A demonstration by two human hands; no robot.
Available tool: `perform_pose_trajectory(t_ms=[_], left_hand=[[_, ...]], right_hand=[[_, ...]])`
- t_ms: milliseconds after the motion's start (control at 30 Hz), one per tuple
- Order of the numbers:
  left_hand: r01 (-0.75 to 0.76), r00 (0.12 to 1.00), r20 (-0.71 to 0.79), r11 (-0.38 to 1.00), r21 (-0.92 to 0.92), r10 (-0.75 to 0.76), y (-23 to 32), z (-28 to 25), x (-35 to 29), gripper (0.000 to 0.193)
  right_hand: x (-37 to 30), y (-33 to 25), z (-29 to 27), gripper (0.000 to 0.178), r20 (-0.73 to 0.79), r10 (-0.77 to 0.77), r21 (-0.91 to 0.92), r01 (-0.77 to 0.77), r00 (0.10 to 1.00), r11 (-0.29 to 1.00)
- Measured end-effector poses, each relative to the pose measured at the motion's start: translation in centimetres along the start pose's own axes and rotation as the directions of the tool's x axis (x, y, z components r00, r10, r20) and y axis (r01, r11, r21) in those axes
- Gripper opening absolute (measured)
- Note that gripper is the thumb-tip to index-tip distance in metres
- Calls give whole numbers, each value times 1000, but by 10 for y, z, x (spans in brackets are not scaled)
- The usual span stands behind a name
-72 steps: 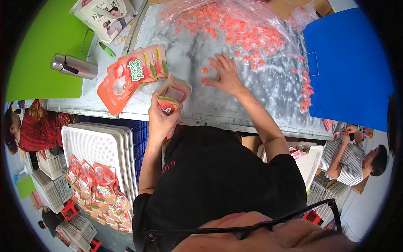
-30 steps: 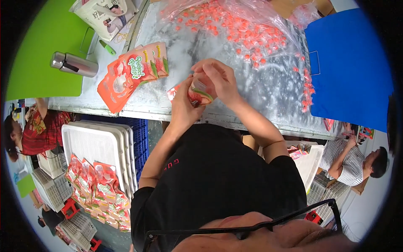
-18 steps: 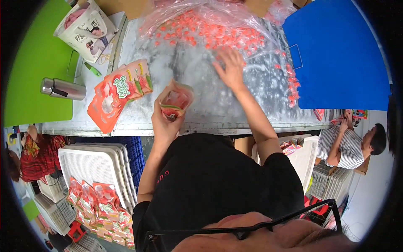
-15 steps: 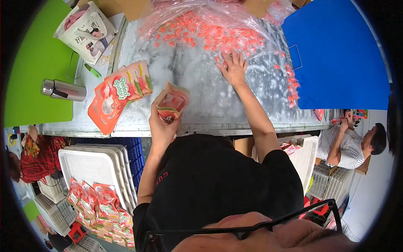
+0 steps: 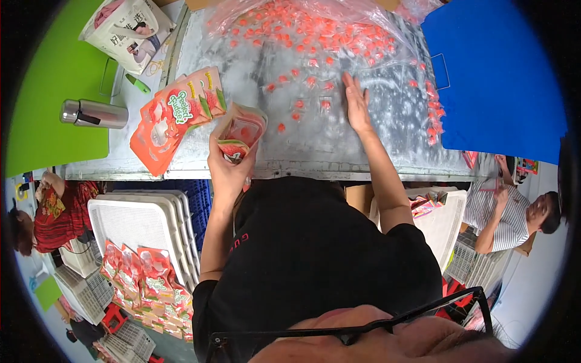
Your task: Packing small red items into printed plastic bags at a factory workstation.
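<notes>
My left hand grips a red candy pouch near the table's front edge; its mouth gapes upward and red pieces show inside. My right hand is stretched out on its edge over the metal tabletop, holding nothing. Just left of it lie several loose, clear-wrapped red candies. Farther back, a large heap of the same candies spreads out from under a clear plastic bag. A fanned stack of flat, printed pouches rests left of my left hand.
A green board and steel flask stand left, near a green-handled knife and white tote bag. At right are a blue board and stray candies. White trays and filled pouches stand below left. Two people work at the sides.
My right hand has drawn back from the heap, turned on edge and shifted right. Several candies now lie spread toward me. My left hand still holds the pouch.
</notes>
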State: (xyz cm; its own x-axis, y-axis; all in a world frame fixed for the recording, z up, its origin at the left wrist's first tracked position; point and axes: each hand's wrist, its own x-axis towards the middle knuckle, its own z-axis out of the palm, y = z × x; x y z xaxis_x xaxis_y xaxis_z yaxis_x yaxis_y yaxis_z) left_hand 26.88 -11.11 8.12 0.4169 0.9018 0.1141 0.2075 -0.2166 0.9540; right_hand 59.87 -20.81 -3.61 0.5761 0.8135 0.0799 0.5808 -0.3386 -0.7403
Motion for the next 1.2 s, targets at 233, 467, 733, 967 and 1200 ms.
perform_pose_trajectory(t_ms=[233, 467, 733, 967, 1200], left_hand=[[-23, 999, -31, 1000, -21, 22, -17, -10, -3, 62], [-14, 999, -43, 999, -46, 12, -22, -14, -3, 67], [37, 997, -64, 998, -52, -40, -17, -16, -5, 65], [-26, 996, -84, 1000, 9, 27, -5, -14, -5, 64], [-87, 988, -128, 996, -10, 85, -6, -12, -12, 70]], right_hand=[[-6, -20, 18, 53, 84, -299, -352, 309, 950, 883], [11, -19, 32, 45, 246, -283, -172, 329, 927, 928], [14, -25, 31, 51, 164, -193, 215, 156, 967, 964], [-33, -85, 73, 58, 282, -508, -248, 574, 814, 781], [-41, -86, 93, 34, 236, -657, -146, 695, 716, 705]])
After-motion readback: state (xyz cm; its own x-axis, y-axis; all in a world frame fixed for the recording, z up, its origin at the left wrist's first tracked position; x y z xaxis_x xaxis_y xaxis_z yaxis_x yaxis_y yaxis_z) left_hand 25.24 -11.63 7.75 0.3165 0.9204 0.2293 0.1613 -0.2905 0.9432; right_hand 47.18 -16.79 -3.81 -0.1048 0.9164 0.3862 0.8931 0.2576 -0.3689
